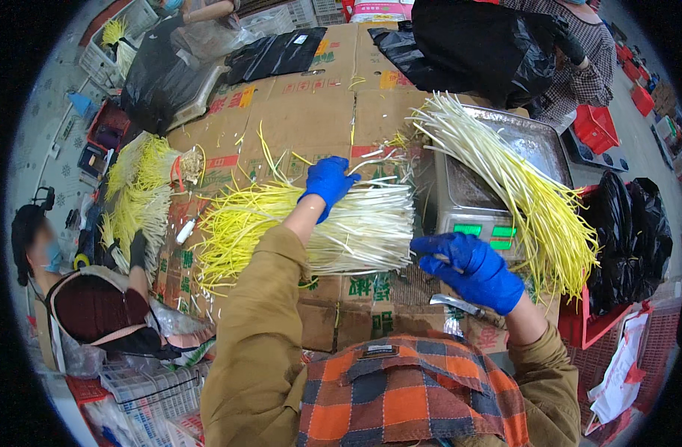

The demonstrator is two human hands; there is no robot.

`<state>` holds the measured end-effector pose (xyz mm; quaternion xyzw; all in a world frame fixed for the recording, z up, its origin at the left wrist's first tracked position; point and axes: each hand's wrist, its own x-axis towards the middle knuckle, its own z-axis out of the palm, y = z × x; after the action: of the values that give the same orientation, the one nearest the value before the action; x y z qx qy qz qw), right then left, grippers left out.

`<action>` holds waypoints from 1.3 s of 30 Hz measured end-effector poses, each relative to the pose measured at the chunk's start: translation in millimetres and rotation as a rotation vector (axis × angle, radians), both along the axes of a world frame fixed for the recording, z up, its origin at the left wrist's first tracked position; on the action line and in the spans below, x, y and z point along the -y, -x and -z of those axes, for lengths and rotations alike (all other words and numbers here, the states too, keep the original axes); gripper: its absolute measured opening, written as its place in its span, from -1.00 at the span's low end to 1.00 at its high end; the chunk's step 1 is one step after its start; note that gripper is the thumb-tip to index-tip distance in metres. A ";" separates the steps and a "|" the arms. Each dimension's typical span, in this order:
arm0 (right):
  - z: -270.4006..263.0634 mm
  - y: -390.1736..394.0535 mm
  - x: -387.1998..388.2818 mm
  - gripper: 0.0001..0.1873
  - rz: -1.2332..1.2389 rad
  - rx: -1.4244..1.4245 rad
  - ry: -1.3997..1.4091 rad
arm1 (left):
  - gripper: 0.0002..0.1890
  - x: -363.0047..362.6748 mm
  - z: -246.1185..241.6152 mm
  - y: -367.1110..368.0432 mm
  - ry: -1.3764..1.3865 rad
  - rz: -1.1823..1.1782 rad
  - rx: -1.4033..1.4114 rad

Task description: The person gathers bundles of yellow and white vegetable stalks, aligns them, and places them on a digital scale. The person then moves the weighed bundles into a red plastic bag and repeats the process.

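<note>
A thick bundle of blanched yellow chives (pixel 363 229) lies across the cardboard in front of me. Its yellow leaves point left and its white stem ends right. My left hand (pixel 328 181), in a blue glove, rests on top near the far edge; whether its fingers grip any stems is hidden. At the stem ends, my right hand (pixel 469 271), also blue-gloved, has thumb and fingers apart, fingertips close to the ends. Just below it lies a knife (pixel 458 304) with a curved metal blade. Another loose bunch of chives (pixel 506 184) lies slanted across a digital scale (pixel 481 215).
Tied chive bundles (pixel 145 179) lie at the left beside a white-handled tool (pixel 185 231). Black plastic bags (pixel 276 56) lie at the back; more bags (pixel 626 240) hang over a red crate (pixel 587 324) at the right. Co-workers stand left, far left and far right.
</note>
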<state>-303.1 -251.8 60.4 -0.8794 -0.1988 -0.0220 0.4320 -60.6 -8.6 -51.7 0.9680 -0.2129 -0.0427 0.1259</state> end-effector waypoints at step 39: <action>56.4 23.6 4.6 -0.72 0.147 -0.352 -0.219 | -0.67 -77.3 -147.8 84.9 -0.026 0.547 0.307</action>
<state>-326.8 -256.4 4.0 -0.8297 -0.0522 0.0791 0.5501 -145.5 68.7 96.1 0.8714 -0.4815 0.0688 0.0636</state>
